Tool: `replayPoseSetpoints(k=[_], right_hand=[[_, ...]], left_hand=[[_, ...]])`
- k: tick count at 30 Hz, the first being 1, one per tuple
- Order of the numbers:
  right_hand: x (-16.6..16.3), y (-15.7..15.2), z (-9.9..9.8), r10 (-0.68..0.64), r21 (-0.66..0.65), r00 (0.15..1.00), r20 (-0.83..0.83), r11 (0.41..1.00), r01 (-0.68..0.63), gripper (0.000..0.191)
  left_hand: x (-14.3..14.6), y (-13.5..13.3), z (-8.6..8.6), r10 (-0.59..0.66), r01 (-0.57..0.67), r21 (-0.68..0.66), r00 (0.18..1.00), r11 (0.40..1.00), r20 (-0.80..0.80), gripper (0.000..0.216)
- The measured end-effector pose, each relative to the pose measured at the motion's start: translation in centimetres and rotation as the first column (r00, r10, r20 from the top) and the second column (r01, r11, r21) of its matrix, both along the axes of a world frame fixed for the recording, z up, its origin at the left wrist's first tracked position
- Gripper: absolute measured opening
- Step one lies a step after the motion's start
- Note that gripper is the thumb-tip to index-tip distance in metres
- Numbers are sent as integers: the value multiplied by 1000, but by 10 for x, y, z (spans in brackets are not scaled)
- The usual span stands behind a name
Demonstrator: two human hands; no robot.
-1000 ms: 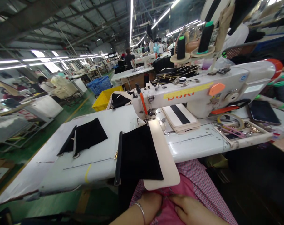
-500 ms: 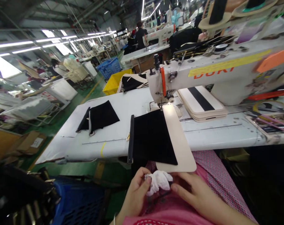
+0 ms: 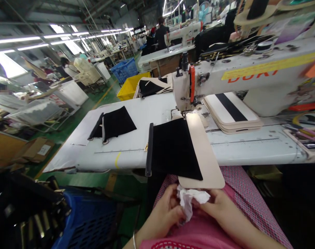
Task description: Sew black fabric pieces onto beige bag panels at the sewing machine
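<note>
A crumpled white tissue is held low over my lap. My left hand pinches its left side between thumb and fingers. At the right end, my right hand closes on it, its fingertips partly hidden behind the folds. Just beyond both hands, a black fabric piece with a dark strip and a gold zipper pull along its left edge lies on a cream panel. Their far ends sit under the needle of the sewing machine, and their near ends overhang the table edge.
Another black piece lies on the white table to the left. Stacked cream panels rest beneath the machine arm. A blue basket stands low at left, beside dark gold-edged pieces. Behind the table is a yellow bin.
Both hands have moved slightly right with the tissue, which is now more spread out and hangs lower in the middle. The view has shifted a little; the fabric stays under the needle.
</note>
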State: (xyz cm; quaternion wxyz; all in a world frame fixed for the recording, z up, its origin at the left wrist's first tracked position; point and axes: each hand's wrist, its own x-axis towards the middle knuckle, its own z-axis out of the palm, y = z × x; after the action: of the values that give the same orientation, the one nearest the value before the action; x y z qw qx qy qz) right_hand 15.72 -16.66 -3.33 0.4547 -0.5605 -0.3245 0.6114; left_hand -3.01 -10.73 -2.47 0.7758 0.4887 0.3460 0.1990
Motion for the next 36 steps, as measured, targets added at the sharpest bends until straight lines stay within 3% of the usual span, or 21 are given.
replayPoseSetpoints(k=[2,4,8,10,13,16,17,20,22,24,26,30,34,36], right_hand=[[-2,-1,1,20,26,1000,-16,999,-19,52],[-2,-3,-1,46,43,997,-68,998,-43,52],[5,-9,-11,93,35,984,-151,995,-88,44],[8,-12,-16,89,35,983,-160,996,-84,35],[8,-14,-21,56,28,982,-182,998,-52,32],[5,-10,-17,34,3,967,-253,999,-35,38],[4,-8,-15,41,15,958,-284,999,-39,43],[3,-4,-10,96,86,943,-318,994,-72,46],[4,-3,-11,140,94,942,-305,989,-117,42],[6,-5,-14,176,61,931,-320,984,-165,37],[9,-10,-18,148,-4,918,-368,987,-160,32],[14,-16,-13,-48,-100,855,-517,995,-5,29],[14,-16,-10,-28,-73,783,-621,997,-22,35],[15,-18,-17,-52,-64,777,-627,998,15,46]], left_hand=[[9,-1,2,-25,30,92,998,995,-54,59],[15,-1,2,26,-12,123,993,992,-112,41],[11,-2,0,78,-80,-27,995,996,-55,43],[5,-3,0,86,-89,-28,992,996,-91,37],[-2,-3,1,147,-121,133,967,984,-209,31],[-1,-2,2,280,-230,268,945,936,-170,29],[2,-2,3,321,-292,216,940,932,-116,29],[12,-3,3,434,-422,-149,899,894,56,32],[18,-4,2,485,-425,-330,866,843,124,38],[19,-4,2,516,-423,-414,845,806,139,41],[16,-3,1,536,-438,-445,836,781,118,43],[11,-5,-2,549,-474,-435,834,766,59,44],[9,-8,-7,548,-508,-355,836,785,16,45],[3,-5,-9,592,-563,-310,806,766,-2,44]])
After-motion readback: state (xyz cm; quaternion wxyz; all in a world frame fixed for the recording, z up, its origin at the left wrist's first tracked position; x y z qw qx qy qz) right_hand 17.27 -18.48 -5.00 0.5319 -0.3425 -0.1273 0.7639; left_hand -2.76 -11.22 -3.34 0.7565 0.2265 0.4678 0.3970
